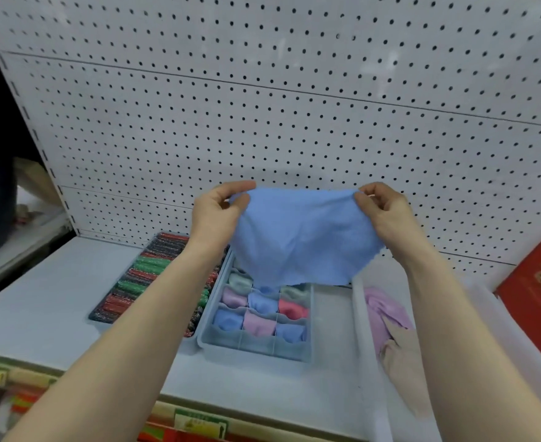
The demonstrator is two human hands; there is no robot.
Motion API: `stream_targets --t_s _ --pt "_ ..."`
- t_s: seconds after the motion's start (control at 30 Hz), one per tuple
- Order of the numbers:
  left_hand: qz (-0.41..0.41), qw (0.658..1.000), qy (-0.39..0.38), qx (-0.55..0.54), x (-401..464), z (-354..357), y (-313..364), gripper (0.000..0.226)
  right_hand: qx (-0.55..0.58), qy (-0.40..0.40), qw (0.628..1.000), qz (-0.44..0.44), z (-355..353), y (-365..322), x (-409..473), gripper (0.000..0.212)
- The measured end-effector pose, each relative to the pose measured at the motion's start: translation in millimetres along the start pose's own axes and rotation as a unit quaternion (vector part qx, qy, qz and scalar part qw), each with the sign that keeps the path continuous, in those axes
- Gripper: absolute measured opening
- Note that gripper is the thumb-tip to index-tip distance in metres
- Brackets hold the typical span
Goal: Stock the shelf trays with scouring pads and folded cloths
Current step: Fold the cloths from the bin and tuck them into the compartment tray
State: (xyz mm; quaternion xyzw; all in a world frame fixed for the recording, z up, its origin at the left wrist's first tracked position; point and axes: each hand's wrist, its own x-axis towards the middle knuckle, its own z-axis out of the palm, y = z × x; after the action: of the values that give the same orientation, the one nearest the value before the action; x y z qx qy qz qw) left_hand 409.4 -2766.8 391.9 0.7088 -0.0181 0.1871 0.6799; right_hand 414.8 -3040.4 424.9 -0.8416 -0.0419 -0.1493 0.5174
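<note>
Blue cloth, one, hangs spread above the divided tray, its top corners pinched by left hand and right hand; eight folded cloths show below.

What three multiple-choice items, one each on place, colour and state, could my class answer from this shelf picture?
1. Where does the tray of scouring pads lie relative to the divided cloth tray?
A to its left
B to its right
C on top of it

2. What colour is the held cloth?
A pink
B green
C blue

3. How is that cloth held?
A bunched in one hand
B spread between both hands
C lying flat on the shelf

Answers: 1 A, the pads sit left of the compartments. 2 C, it is light blue. 3 B, the left hand and right hand each pinch a top corner.
</note>
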Motion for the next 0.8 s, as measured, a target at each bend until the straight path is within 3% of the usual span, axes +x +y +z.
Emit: stream_targets --t_s 0.17,0.27,0.37,0.47,0.57,0.7,0.8 --pt "-0.016 1.0 0.016 -0.005 5.7 -8.2 -7.3 0.043 -0.083 -0.052 0.995 0.011 -0.3 4.9 -0.3 0.008" --pt "-0.028 0.999 0.02 -0.033 4.6 -12.2 -9.8 0.032 -0.121 -0.129 0.983 0.053 -5.3 11.1 -0.7 0.005" --pt "-0.032 0.998 0.018 -0.058 1.0 -13.6 -13.8 0.021 -0.112 -0.082 0.987 0.076 -5.5 21.2 0.7 0.005" --pt "-0.02 0.999 0.022 -0.043 1.9 -13.3 -22.1 0.039 -0.028 -0.014 0.997 0.076 -3.4 26.9 1.6 0.012" --pt "-0.034 0.997 0.033 -0.063 4.3 -14.0 -25.1 0.052 0.099 -0.003 0.991 0.086 -6.0 27.0 0.8 0.009" --pt "-0.08 0.99 0.027 -0.117 8.2 -17.0 -29.8 0.031 0.196 -0.054 0.974 0.098 -16.8 28.4 0.6 0.006" --pt "-0.172 0.954 -0.012 -0.244 12.7 -17.6 -34.4 0.02 0.273 -0.134 0.947 0.106 -21.0 31.7 0.1 0.012"
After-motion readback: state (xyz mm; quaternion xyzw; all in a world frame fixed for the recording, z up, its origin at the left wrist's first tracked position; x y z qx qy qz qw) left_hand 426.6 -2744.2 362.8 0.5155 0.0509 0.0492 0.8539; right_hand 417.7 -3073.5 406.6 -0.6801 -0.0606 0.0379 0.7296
